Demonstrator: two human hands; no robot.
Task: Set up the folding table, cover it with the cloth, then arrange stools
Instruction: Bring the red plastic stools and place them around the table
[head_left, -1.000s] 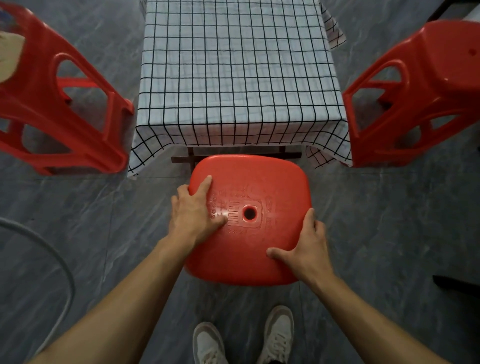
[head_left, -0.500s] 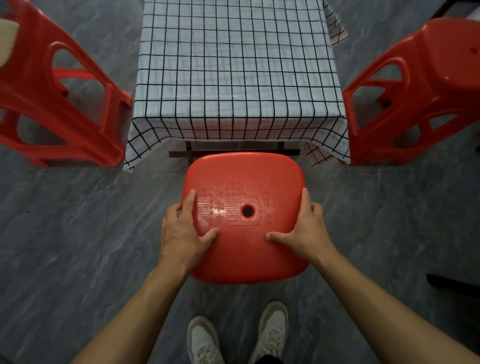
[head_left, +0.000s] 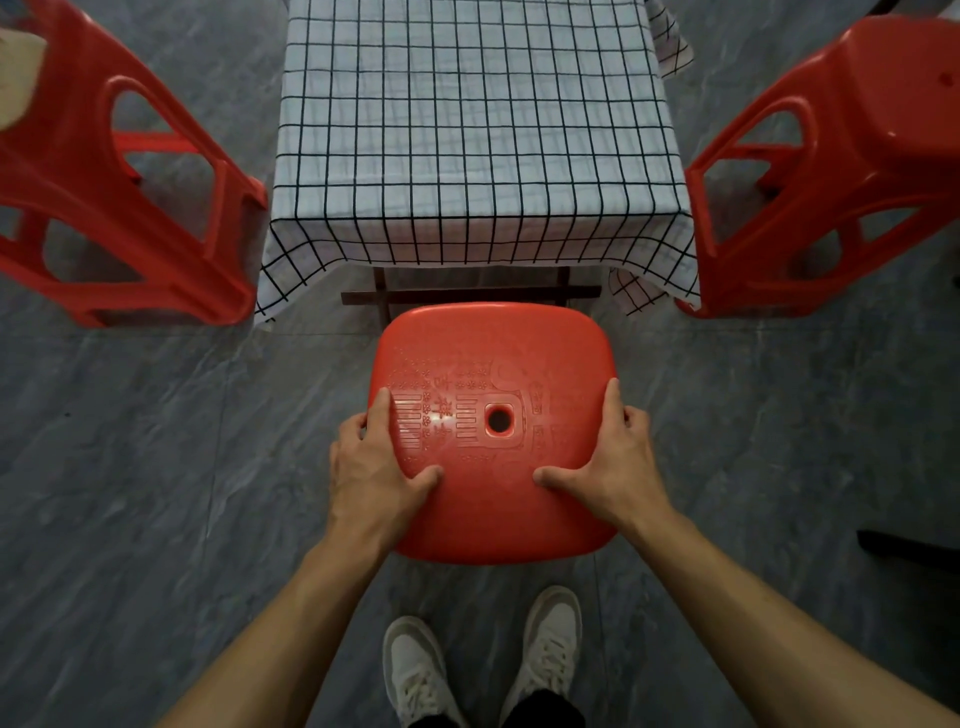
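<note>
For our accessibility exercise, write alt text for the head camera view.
Both hands, left hand and right hand, grip the sides of a red stool before a table under a checked cloth. Two more red stools flank it, left and right.

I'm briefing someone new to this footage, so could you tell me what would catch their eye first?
The red stool at centre, gripped by the left hand and right hand at its seat edges. Beyond it stands the table under a black-and-white checked cloth, flanked by a left stool and a right stool.
</note>
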